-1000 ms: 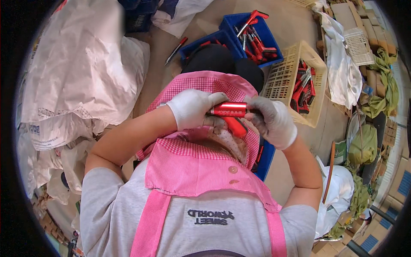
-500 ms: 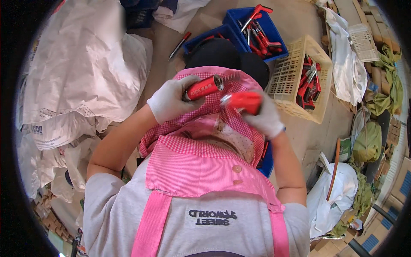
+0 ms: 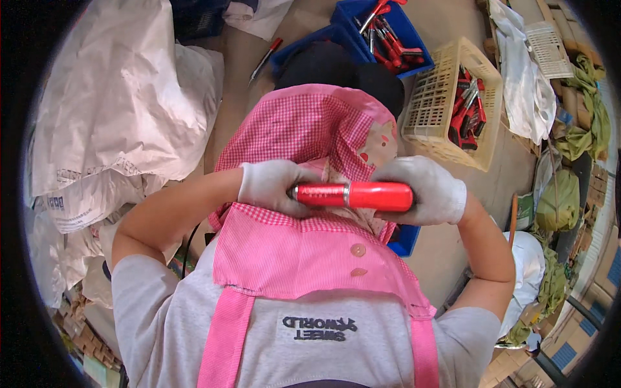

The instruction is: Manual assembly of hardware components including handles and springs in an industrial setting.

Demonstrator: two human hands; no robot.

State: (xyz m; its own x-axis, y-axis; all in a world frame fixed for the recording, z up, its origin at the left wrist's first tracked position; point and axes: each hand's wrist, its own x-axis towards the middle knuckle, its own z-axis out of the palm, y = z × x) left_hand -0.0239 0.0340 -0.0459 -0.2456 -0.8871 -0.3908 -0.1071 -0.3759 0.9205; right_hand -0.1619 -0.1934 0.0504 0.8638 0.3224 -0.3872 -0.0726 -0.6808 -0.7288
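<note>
In front of the pink checked apron, my left hand in a white glove is closed round a red metal tube with pale lettering and a silver rim. My right hand, gloved too, grips a smooth red rounded handle piece. The two parts meet end to end in one level line at the silver ring. Whether they are fastened together cannot be seen. My fingers partly hide both outer ends.
A cream plastic basket and a blue bin hold red and silver tools. Another blue bin stands beside them. One red-tipped rod lies on the floor. Large white sacks crowd the left side.
My hands have come together and lowered toward my body. The tube and the handle piece, apart and tilted before, now touch end to end.
</note>
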